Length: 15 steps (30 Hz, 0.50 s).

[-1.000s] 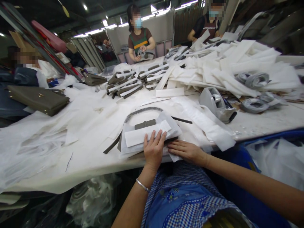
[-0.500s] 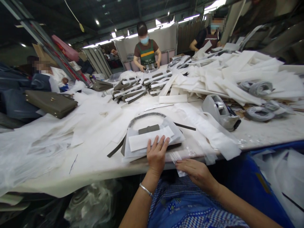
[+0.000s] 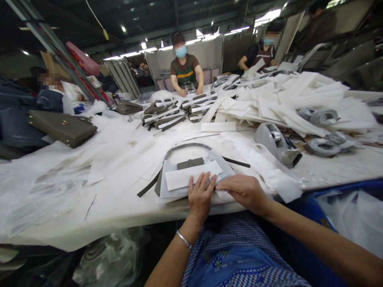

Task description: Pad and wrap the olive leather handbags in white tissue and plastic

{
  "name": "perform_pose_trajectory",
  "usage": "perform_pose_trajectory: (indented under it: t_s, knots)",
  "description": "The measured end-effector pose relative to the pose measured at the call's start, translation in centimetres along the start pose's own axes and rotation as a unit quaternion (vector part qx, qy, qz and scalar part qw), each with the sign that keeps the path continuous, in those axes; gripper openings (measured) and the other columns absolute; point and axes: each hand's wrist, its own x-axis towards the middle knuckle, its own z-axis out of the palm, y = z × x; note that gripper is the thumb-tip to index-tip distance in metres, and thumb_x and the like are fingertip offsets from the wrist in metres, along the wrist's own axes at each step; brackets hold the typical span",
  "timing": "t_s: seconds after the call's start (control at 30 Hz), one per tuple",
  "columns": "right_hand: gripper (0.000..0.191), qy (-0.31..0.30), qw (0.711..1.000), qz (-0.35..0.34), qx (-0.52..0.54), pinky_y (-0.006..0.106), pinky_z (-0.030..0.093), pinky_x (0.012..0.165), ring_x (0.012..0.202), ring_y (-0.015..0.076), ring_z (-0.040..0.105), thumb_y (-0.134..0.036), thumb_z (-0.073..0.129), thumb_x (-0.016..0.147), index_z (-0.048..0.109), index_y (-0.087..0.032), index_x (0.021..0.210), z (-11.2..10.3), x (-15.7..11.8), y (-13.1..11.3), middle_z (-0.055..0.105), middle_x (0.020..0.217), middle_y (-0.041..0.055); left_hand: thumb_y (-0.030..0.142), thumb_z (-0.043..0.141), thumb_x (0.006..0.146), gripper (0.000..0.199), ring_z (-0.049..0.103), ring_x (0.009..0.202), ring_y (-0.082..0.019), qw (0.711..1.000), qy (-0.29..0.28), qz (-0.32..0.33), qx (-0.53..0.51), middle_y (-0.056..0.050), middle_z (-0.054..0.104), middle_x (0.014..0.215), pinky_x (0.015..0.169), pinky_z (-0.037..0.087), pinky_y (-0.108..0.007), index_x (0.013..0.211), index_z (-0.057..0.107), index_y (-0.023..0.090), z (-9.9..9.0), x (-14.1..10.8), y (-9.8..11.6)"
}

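In front of me at the table edge lies an olive-grey handbag (image 3: 190, 163), partly covered by translucent wrapping paper (image 3: 166, 192). Its curved handle (image 3: 188, 145) is wrapped in plastic, and dark straps stick out at both sides. My left hand (image 3: 201, 195) rests open on the wrapping, its fingertips over the lower edge of a white padding strip (image 3: 191, 175). Beside it, my right hand (image 3: 243, 190) is at the bag's lower right edge with fingers pressed together; whatever they pinch is hidden.
To the right stands a grey tape dispenser (image 3: 277, 144) near a large heap of white padding sheets (image 3: 299, 93). Wrapped bags (image 3: 167, 113) are piled farther back. Another olive handbag (image 3: 64, 126) stands left. A co-worker (image 3: 187, 71) faces me across the table.
My right hand has moved up from the table edge, where it was at a translucent plastic piece, to the bag's lower right edge. My left hand stays on the wrapping.
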Motion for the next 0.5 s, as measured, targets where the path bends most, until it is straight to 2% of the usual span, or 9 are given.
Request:
perform_pose_trajectory:
  t_s: [0.17, 0.3, 0.5]
  knots:
    - [0.019, -0.002, 0.993, 0.114, -0.001, 0.029, 0.056, 0.081, 0.086, 0.0183, 0.074, -0.025, 0.060, 0.091, 0.079, -0.029, 0.090, 1.0, 4.5, 2.6, 0.079, 0.091, -0.0042, 0.019, 0.052, 0.098, 0.021, 0.063, 0.118, -0.020, 1.000, 0.028, -0.005, -0.009, -0.005, 0.069, 0.126, 0.117, 0.035, -0.050, 0.110, 0.069, 0.025, 0.1, 0.1, 0.0]
    - [0.010, -0.046, 0.977, 0.208, -0.011, 0.030, 0.054, 0.080, 0.083, 0.0181, 0.072, -0.031, 0.069, 0.085, 0.078, -0.032, 0.081, 2.8, 6.4, 4.9, 0.078, 0.086, -0.0066, 0.017, 0.051, 0.098, 0.022, 0.065, 0.112, -0.018, 0.999, 0.045, -0.009, -0.030, -0.005, 0.072, 0.115, 0.112, 0.042, -0.041, 0.113, 0.067, 0.021, 0.2, 0.3, -0.1]
    - [0.006, -0.114, 0.980, 0.164, -0.003, 0.033, 0.048, 0.089, 0.099, 0.0200, 0.064, -0.030, 0.076, 0.077, 0.075, -0.025, 0.073, 4.7, 6.9, 7.7, 0.071, 0.099, 0.0007, 0.019, 0.052, 0.098, 0.023, 0.067, 0.102, -0.018, 0.999, 0.024, -0.013, -0.043, -0.005, 0.071, 0.117, 0.101, 0.050, -0.033, 0.116, 0.065, 0.021, -0.1, 0.5, -0.5]
